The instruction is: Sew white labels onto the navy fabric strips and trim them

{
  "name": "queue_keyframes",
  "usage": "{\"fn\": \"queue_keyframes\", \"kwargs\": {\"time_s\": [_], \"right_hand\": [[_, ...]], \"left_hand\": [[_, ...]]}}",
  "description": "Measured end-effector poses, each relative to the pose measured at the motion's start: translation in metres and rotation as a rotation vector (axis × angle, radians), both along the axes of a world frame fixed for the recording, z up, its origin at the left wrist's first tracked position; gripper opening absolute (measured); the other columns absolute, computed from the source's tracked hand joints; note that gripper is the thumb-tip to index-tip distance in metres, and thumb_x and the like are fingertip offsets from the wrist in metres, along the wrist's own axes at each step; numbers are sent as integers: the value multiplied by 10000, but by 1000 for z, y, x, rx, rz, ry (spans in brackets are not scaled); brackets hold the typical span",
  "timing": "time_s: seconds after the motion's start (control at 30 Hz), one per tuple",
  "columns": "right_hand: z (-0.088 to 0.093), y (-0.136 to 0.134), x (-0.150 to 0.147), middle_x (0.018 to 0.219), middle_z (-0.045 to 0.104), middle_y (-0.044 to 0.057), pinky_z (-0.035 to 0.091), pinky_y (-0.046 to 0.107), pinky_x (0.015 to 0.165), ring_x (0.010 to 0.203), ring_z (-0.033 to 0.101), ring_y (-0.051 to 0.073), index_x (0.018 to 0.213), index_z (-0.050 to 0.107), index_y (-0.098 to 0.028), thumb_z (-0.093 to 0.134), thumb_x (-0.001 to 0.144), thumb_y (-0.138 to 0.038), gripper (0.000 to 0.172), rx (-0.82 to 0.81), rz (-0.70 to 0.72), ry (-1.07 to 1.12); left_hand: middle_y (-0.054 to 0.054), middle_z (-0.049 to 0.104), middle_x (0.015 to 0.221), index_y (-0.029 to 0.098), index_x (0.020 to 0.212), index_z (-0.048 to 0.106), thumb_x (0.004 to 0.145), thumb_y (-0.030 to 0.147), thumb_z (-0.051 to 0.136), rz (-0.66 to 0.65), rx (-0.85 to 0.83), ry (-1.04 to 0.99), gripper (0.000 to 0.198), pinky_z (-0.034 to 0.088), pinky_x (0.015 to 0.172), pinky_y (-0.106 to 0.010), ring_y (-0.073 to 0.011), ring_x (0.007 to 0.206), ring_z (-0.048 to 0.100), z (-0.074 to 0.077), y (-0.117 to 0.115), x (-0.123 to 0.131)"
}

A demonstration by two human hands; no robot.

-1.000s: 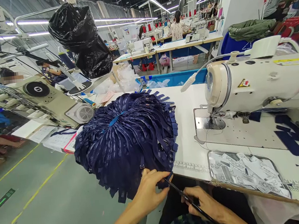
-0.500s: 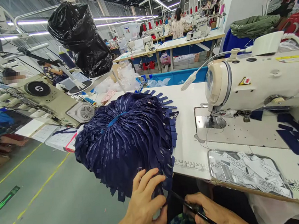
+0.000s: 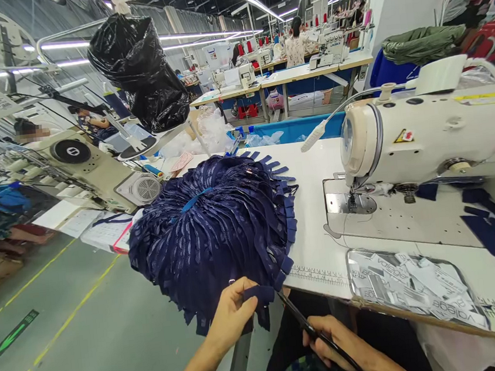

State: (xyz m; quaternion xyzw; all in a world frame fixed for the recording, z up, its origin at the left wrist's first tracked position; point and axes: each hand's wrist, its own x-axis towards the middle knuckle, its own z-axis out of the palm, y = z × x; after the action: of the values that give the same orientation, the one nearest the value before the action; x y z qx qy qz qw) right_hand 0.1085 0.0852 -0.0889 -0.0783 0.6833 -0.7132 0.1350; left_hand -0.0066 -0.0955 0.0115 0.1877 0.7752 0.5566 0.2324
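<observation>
A big bundle of navy fabric strips (image 3: pixel 230 234), gathered by a bright blue tie (image 3: pixel 196 198), bulges over the table's near left edge. At its lower front, my left hand (image 3: pixel 230 314) is closed, pinching the end of one navy strip (image 3: pixel 259 294) between thumb and fingers. My right hand (image 3: pixel 334 338), to the right and lower, is wrapped round a long thin black tool (image 3: pixel 303 321). The tool's tip points up and left, close to the strip ends; whether it touches them I cannot tell. Its exact kind is not clear.
To the right stands a white sewing machine (image 3: pixel 427 131), with navy offcuts (image 3: pixel 489 237) on its bed. A clear tray (image 3: pixel 350 275) of printed white labels lies at the table's front edge. Another machine (image 3: pixel 90 166) and a black plastic bag (image 3: pixel 141 73) are at the left.
My left hand has gone from spread fingers on the bundle to pinching a strip end. My right hand and the black tool have moved slightly up. The view has shifted a little.
</observation>
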Motion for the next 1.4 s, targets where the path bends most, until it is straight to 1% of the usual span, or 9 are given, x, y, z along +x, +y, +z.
{"fn": "queue_keyframes", "kwargs": {"time_s": [0.37, 0.53, 0.7, 0.8, 0.93, 1.03, 1.13, 1.3, 1.4], "right_hand": [[-5, -11, -12, 417, 364, -68, 251, 187, 322, 307, 314, 67, 686, 476, -167, 385, 709, -762, 602, -25, -139, -53], [-19, -23, 1, 547, 516, -12, 380, 221, 453, 467, 452, 112, 715, 529, -180, 543, 743, -586, 407, 106, -400, 128], [-39, -61, -13, 802, 607, 48, 450, 257, 531, 550, 511, 133, 861, 522, -184, 585, 768, -455, 293, -78, -558, 108], [-42, -82, -29, 742, 588, 24, 448, 250, 486, 524, 506, 132, 822, 519, -190, 626, 730, -450, 295, -152, -671, 110], [-29, -92, -39, 730, 594, 20, 489, 299, 644, 658, 559, 176, 856, 565, -185, 653, 714, -425, 292, -223, -800, 185], [-10, -89, -35, 877, 625, 56, 470, 353, 785, 826, 567, 220, 971, 586, -180, 675, 701, -422, 373, -350, -758, 204], [9, -84, -28, 889, 628, 57, 476, 333, 760, 826, 561, 214, 1018, 580, -185, 666, 719, -430, 396, -493, -681, 154], [26, -84, -26, 727, 612, 20, 440, 238, 494, 542, 502, 131, 847, 579, -176, 715, 638, -499, 407, -590, -677, -12], [28, -84, -24, 613, 565, -4, 365, 218, 418, 442, 434, 98, 747, 547, -165, 695, 643, -530, 408, -572, -661, -16]], "left_hand": [[-5, 537, 665, 156, 625, 498, 712, 294, 574, -16, 54, 73, 180, 386, 606, -240, -122, 629, 480, -13, 6, 1], [-12, 554, 695, 153, 645, 519, 728, 294, 582, -6, 86, 66, 175, 396, 615, -240, -127, 645, 495, -17, 5, 5], [-15, 577, 715, 149, 663, 536, 722, 267, 595, -3, 137, 79, 145, 416, 631, -236, -126, 658, 518, -13, 9, 9], [-20, 590, 711, 150, 696, 539, 749, 249, 570, -59, 143, 93, 117, 447, 636, -251, -134, 651, 546, -13, 12, 11], [-100, 618, 967, 159, 892, 572, 783, 211, 536, -268, 89, 395, 126, 461, 812, -350, -211, 906, 579, -15, 5, 14], [-145, 457, 1269, 194, 1158, 455, 752, 181, 562, -343, 49, 840, 420, 358, 964, -471, -273, 1171, 423, -17, -12, 20], [-146, 394, 1326, 206, 1118, 461, 720, 163, 565, -368, -23, 1140, 414, 356, 950, -523, -313, 1229, 340, -22, -29, 26], [-105, 517, 1209, 201, 875, 582, 767, 57, 503, -270, -121, 1256, 197, 412, 906, -449, -263, 1180, 403, -32, -32, 33], [-74, 608, 1040, 198, 711, 577, 773, 90, 488, -94, -47, 1066, 153, 421, 883, -428, -237, 1086, 480, -34, -25, 37]]}}
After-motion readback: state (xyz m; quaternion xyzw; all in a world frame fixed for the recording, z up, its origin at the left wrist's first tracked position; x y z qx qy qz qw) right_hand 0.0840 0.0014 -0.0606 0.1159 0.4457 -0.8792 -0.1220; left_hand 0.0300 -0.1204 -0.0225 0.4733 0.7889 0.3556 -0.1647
